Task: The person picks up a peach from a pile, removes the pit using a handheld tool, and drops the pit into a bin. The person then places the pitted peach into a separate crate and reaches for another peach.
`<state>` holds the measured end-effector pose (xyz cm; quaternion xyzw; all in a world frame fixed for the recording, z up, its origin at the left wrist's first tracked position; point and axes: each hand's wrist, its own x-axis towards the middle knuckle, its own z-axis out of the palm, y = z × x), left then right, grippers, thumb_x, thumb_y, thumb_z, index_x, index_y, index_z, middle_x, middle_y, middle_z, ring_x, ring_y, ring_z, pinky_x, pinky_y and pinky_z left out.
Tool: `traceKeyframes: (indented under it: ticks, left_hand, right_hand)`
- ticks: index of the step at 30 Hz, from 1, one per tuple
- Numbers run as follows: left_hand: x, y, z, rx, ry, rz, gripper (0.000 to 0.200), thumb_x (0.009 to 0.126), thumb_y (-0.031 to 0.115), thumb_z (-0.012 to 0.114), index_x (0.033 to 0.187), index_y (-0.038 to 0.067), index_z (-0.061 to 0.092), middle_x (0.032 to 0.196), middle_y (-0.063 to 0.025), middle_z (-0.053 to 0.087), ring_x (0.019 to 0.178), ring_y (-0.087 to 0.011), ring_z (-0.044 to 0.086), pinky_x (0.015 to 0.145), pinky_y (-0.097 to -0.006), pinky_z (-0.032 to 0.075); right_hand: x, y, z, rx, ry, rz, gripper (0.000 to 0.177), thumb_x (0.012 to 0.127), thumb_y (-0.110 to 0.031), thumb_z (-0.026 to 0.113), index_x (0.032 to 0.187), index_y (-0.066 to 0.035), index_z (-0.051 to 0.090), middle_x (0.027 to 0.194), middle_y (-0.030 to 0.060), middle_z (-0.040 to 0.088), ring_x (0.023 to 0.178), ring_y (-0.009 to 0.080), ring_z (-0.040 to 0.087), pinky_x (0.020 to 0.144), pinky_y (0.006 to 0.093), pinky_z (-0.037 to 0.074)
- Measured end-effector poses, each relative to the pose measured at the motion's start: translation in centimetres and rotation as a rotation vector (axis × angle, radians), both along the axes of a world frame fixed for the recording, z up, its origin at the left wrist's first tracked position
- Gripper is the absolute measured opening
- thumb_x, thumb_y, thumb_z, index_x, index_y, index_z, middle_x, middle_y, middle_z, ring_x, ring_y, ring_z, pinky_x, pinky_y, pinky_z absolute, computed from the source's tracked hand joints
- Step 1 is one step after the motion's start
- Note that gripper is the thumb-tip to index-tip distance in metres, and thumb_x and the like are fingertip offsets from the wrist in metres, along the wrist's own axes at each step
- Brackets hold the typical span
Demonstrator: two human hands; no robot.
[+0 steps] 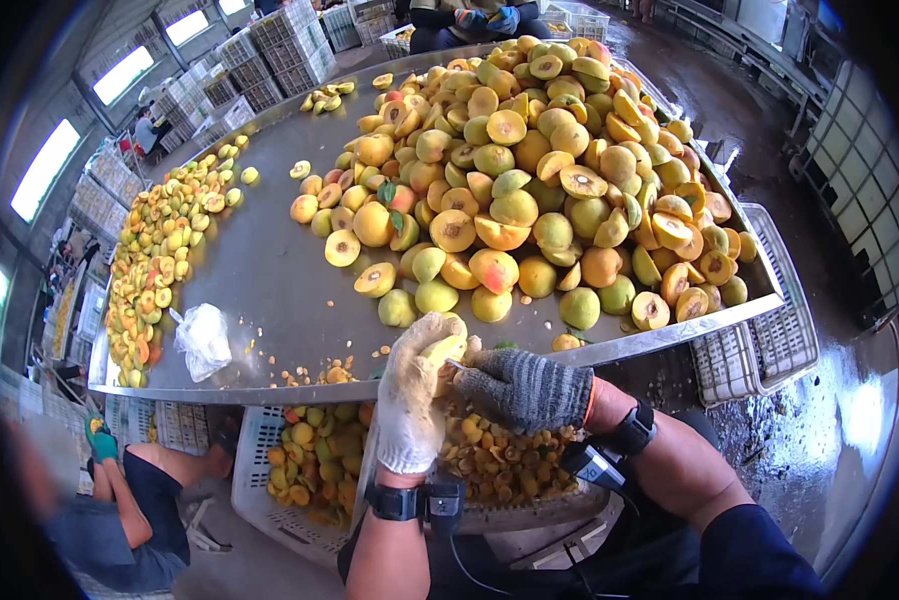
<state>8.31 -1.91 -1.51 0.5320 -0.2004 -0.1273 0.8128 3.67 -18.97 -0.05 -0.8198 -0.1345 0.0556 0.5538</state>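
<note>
My left hand [413, 405], in a white glove stained yellow, is closed around a yellow peach half [444, 350] above the table's near edge. In a grey striped knit glove, my right hand [530, 388] grips a thin metal pitting tool [456, 364]. The tool's tip meets the peach; most of it is hidden by the fingers. Just beyond my hands, a large heap of halved and whole peaches [515, 208] covers the metal table [270, 250]. Many cut faces show a stone or its hollow.
Smaller peach halves [165, 260] line the table's left side, near a crumpled plastic bag [203, 342]. Below the table stand a crate of peaches [260, 490] and a container of scraps [510, 465]. A white crate [730, 360] sits right. Co-workers are at left and across.
</note>
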Motion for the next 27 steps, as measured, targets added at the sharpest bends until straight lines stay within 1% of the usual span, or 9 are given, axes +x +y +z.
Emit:
traceKeyframes:
  ticks: [6, 10, 13, 16, 18, 21, 22, 25, 27]
  left_hand:
    - [-0.9, 0.3, 0.7, 0.422, -0.407, 0.22, 0.041, 0.104, 0.031, 0.053, 0.128, -0.002, 0.054, 0.126, -0.0176, 0.061, 0.113, -0.0259, 0.063, 0.099, -0.0377, 0.05]
    - [-1.1, 0.4, 0.8, 0.4, -0.44, 0.211, 0.041, 0.104, 0.032, 0.054, 0.128, -0.001, 0.055, 0.122, -0.0164, 0.063, 0.111, -0.0259, 0.064, 0.097, -0.037, 0.051]
    - [-1.1, -0.1, 0.1, 0.368, -0.373, 0.232, 0.045, 0.104, 0.037, 0.05, 0.125, -0.002, 0.057, 0.123, -0.0135, 0.062, 0.115, -0.0235, 0.061, 0.1, -0.0374, 0.048]
    - [-1.1, 0.1, 1.0, 0.436, -0.4, 0.119, 0.047, 0.104, 0.039, 0.051, 0.127, -0.002, 0.057, 0.123, -0.0133, 0.062, 0.114, -0.0237, 0.061, 0.1, -0.0373, 0.048]
    - [-1.0, 0.0, 0.8, 0.403, -0.365, 0.112, 0.049, 0.104, 0.04, 0.052, 0.128, -0.002, 0.057, 0.124, -0.0136, 0.062, 0.112, -0.0238, 0.062, 0.1, -0.0373, 0.048]
    - [-0.4, -0.3, -1.0, 0.273, -0.285, 0.086, 0.052, 0.104, 0.041, 0.052, 0.134, -0.002, 0.053, 0.128, -0.015, 0.062, 0.111, -0.0246, 0.064, 0.098, -0.0354, 0.05]
    - [-0.3, -0.2, -1.5, 0.244, -0.245, 0.054, 0.055, 0.104, 0.044, 0.052, 0.135, -0.001, 0.052, 0.128, -0.0151, 0.061, 0.111, -0.0248, 0.064, 0.098, -0.0359, 0.05]
    - [-0.4, -0.9, -2.1, 0.118, -0.076, 0.04, 0.066, 0.102, 0.055, 0.046, 0.139, 0.001, 0.049, 0.125, -0.0173, 0.062, 0.11, -0.0272, 0.065, 0.098, -0.0394, 0.052]
    - [-0.4, -1.0, -2.0, 0.001, 0.072, 0.001, 0.071, 0.1, 0.061, 0.046, 0.142, 0.004, 0.046, 0.125, -0.0177, 0.062, 0.108, -0.029, 0.065, 0.097, -0.0419, 0.053]
  right_hand:
    - [0.2, -0.2, -1.6, -0.134, -0.788, 0.065, 0.031, 0.101, -0.028, 0.054, 0.105, 0.001, 0.064, 0.078, 0.0225, 0.063, 0.077, 0.0426, 0.062, 0.072, 0.0469, 0.051]
    - [-1.4, 0.4, 1.3, -0.054, -0.183, 0.022, 0.029, 0.101, -0.026, 0.053, 0.102, 0.002, 0.062, 0.076, 0.0263, 0.062, 0.075, 0.045, 0.062, 0.069, 0.0487, 0.05]
    - [-2.0, 1.3, 1.6, -0.182, -0.163, -0.101, 0.03, 0.101, -0.026, 0.054, 0.099, 0.004, 0.061, 0.077, 0.0286, 0.061, 0.075, 0.0461, 0.062, 0.068, 0.0493, 0.05]
    - [-1.7, -0.2, 1.6, 0.214, 0.152, 0.044, 0.034, 0.101, -0.029, 0.055, 0.104, 0.004, 0.06, 0.077, 0.0295, 0.061, 0.077, 0.0459, 0.063, 0.069, 0.0486, 0.05]
    - [-1.0, -1.3, -0.9, -0.259, -0.652, 0.171, 0.036, 0.098, -0.026, 0.058, 0.117, 0.004, 0.058, 0.089, 0.0296, 0.063, 0.083, 0.0443, 0.064, 0.073, 0.0483, 0.051]
    - [-1.5, -0.1, 0.3, -0.236, 0.028, 0.034, 0.042, 0.09, -0.017, 0.062, 0.127, 0.004, 0.056, 0.105, 0.0288, 0.062, 0.091, 0.0432, 0.064, 0.077, 0.0481, 0.052]
    - [-1.6, -0.3, 0.3, 0.011, 0.068, 0.032, 0.04, 0.09, -0.015, 0.062, 0.126, 0.002, 0.057, 0.101, 0.0251, 0.063, 0.088, 0.0426, 0.064, 0.077, 0.0477, 0.053]
    - [-1.2, -1.4, -2.5, -0.253, -0.726, 0.035, 0.033, 0.1, -0.023, 0.056, 0.123, -0.001, 0.059, 0.084, 0.0217, 0.065, 0.08, 0.0421, 0.065, 0.075, 0.0471, 0.053]
    - [-1.0, -1.1, -0.5, -0.063, -0.285, 0.017, 0.036, 0.1, -0.031, 0.058, 0.123, -0.004, 0.062, 0.082, 0.0194, 0.065, 0.086, 0.0388, 0.066, 0.076, 0.0454, 0.054]
